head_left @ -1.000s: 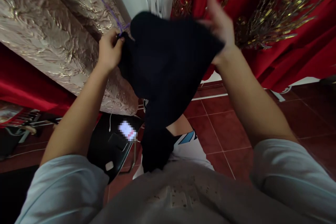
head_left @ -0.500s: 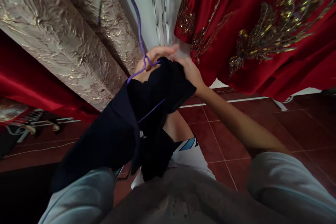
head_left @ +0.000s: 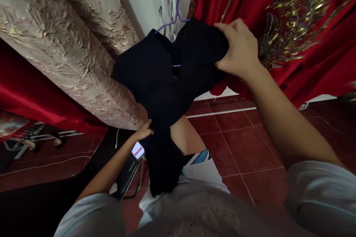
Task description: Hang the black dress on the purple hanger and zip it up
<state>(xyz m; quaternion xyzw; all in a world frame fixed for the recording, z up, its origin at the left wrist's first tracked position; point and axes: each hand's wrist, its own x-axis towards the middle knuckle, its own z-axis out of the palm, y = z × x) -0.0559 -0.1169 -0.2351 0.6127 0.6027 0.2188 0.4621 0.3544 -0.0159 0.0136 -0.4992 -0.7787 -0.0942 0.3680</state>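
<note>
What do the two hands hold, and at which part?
The right hand grips the dark garment at its upper right edge; the left hand pinches its hanging lower part.

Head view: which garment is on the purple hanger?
The black garment, on the purple hanger, gripped at the top by the right hand, left hand touching lower down. The red gold-embroidered garment and the beige brocade cloth hang beside it.
</note>
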